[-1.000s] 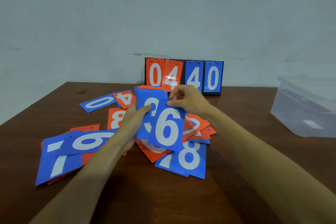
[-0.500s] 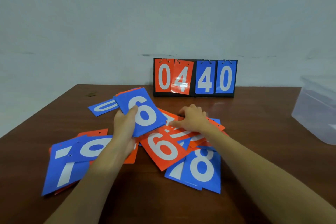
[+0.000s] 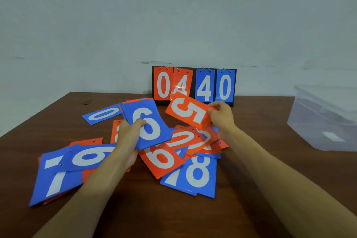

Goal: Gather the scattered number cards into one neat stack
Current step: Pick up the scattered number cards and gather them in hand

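Observation:
My left hand (image 3: 129,135) grips a small stack of cards (image 3: 146,121) above the table, a blue 6 on top. My right hand (image 3: 222,117) holds a red 5 card (image 3: 188,113) lifted off the pile, just right of the stack. Below them lie loose red and blue cards: a red 6 (image 3: 161,159), a red 0 (image 3: 182,139), a blue 8 (image 3: 197,175), a blue 7 (image 3: 56,177), a blue 6 (image 3: 90,157) and a blue 0 (image 3: 102,114) at the far left.
A black flip scoreboard (image 3: 194,85) reading 0 4 4 0 stands at the back edge of the brown table (image 3: 270,141). A clear plastic bin (image 3: 326,120) sits at the right. The wall is right behind the table.
My right hand has picked the red 5 card out of the pile and raised it. The left hand still holds the stack with the blue 6 on top.

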Available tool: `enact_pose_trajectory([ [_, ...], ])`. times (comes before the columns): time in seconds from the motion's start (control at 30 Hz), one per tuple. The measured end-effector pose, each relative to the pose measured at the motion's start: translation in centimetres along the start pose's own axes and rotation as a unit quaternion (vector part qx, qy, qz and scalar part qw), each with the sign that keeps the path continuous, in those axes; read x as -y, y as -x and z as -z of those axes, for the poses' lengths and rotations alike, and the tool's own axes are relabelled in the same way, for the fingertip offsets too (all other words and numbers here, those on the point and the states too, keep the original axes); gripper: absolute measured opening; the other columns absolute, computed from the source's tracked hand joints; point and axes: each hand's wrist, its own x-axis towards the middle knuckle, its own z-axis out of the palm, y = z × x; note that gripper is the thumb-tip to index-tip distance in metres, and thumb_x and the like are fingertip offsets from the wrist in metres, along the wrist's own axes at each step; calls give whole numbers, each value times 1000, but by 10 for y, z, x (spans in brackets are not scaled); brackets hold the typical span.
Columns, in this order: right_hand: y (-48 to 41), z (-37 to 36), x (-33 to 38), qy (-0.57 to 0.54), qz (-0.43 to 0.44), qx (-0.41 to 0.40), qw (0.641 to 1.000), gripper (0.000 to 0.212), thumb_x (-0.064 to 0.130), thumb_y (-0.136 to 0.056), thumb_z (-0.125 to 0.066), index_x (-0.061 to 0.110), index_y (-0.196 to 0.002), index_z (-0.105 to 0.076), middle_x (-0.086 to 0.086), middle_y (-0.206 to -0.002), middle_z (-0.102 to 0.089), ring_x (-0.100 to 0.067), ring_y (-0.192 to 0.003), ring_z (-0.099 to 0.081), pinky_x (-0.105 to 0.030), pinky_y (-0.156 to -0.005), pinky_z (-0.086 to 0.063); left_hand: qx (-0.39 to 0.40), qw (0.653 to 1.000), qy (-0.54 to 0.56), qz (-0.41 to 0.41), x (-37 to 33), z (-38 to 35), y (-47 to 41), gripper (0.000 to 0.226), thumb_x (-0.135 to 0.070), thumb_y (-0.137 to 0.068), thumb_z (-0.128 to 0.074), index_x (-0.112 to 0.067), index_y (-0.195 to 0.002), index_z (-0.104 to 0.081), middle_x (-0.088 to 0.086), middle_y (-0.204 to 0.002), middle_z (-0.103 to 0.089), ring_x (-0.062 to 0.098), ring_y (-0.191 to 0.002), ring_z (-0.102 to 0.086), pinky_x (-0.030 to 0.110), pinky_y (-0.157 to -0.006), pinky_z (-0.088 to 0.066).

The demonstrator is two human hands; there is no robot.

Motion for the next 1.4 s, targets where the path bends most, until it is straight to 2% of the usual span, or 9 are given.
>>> enact_pose_trajectory([
  [0.17, 7, 23, 10, -113, 8, 108, 988, 13, 15, -92, -60, 14, -105, -63, -11, -102, -66, -22, -91, -68, -43, -83, -57, 29, 998, -11, 46, 0, -4, 6, 38, -23, -88, -64, -14, -124, -56, 11, -104, -72, 28, -90, -71, 49, -80, -57],
  [0.33, 22, 8, 27, 116, 150, 230, 955, 21, 20, -86, -68, 20, -105, -58, 2, -83, -68, -10, -83, -68, -19, -65, -53, 102, 990, 2, 99, -4, -6, 12, 28, -37, -90, -60, -17, -110, -66, 10, -99, -74, 28, -91, -70, 47, -87, -54],
  [0.53, 22, -32, 30, 147, 217, 232, 937, 21, 23, -84, -70, 20, -101, -58, 5, -88, -65, -12, -88, -67, -24, -74, -57, 147, 981, -105, 69, 0, -9, 15, 41, -20, -81, -74, -19, -119, -59, 9, -105, -73, 30, -91, -72, 48, -81, -58],
  [0.67, 16, -28, 19, 109, 170, 149, 968, 25, 32, -88, -64, 18, -108, -58, 9, -91, -62, -7, -88, -62, -16, -70, -48, 118, 988, -38, 93, 0, -8, 14, 27, -19, -90, -65, -18, -117, -60, 10, -105, -72, 28, -89, -71, 45, -76, -58],
  [0.73, 13, -19, 12, 182, 146, 105, 967, 24, 35, -89, -61, 16, -105, -60, 6, -96, -62, -8, -93, -60, -16, -70, -43, 75, 991, 20, 113, 0, -8, 12, 25, -21, -93, -60, -16, -117, -58, 11, -106, -71, 27, -89, -70, 46, -75, -58],
  [0.93, 20, -4, -3, 476, 15, 206, 855, 63, 60, -73, -69, 15, -116, -60, -2, -114, -63, -20, -105, -60, -39, -97, -48, 18, 990, 84, 111, -1, -7, 10, 23, -23, -96, -55, -16, -118, -55, 10, -107, -67, 25, -90, -67, 46, -86, -55],
  [1.07, 21, -3, -8, 426, -45, 185, 884, 62, 49, -69, -78, 18, -119, -59, -3, -125, -60, -22, -115, -55, -44, -105, -41, 14, 991, 79, 103, -1, -9, 12, 20, -22, -96, -54, -17, -115, -54, 7, -100, -67, 23, -85, -66, 42, -80, -54],
  [1.2, 24, 9, -2, 457, -57, 168, 872, 68, 40, -72, -79, 17, -129, -50, -4, -129, -55, -27, -125, -48, -47, -112, -26, 15, 993, 69, 97, 0, -10, 15, 18, -18, -95, -52, -16, -113, -52, 6, -94, -66, 21, -82, -65, 39, -76, -54],
  [1.4, 22, 18, -7, 424, -100, 184, 881, 78, 36, -66, -84, 12, -132, -49, -7, -132, -54, -29, -124, -49, -49, -109, -35, 23, 997, 30, 74, 1, -12, 19, 29, -25, -92, -61, -17, -119, -55, 8, -107, -69, 23, -88, -68, 41, -71, -56],
])
